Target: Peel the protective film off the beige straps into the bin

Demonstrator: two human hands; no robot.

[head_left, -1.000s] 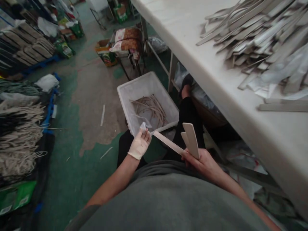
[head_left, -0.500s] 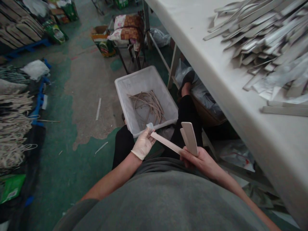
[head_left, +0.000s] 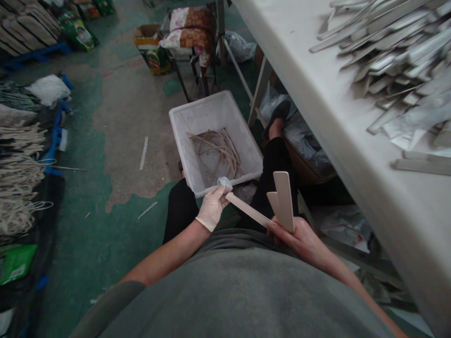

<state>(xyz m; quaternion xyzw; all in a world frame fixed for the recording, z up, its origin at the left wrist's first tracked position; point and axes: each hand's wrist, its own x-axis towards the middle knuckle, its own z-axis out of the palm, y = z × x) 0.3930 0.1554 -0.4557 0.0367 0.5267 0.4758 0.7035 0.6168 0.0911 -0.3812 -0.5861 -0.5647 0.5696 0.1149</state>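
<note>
We pinch a white scrap in our gloved left hand [head_left: 211, 210] and clasp pale strips in our bare right hand [head_left: 296, 234].

Our right grip is closed around the strips, thumb laid along them: one long strip [head_left: 248, 210] slants out toward our left hand, while two shorter strips [head_left: 284, 199] stand up from the fist, overlapping. Our left grip is nearly closed, fingertips together on the white scrap [head_left: 224, 183], at the near rim of a white bin [head_left: 247, 136]; the long strip's far end lies right by these fingers, though we cannot tell whether they touch it. Thin strips [head_left: 225, 155] lie tangled in the bin, and a heap of flat strips [head_left: 398, 56] covers part of the tabletop [head_left: 327, 98] to our right.
</note>
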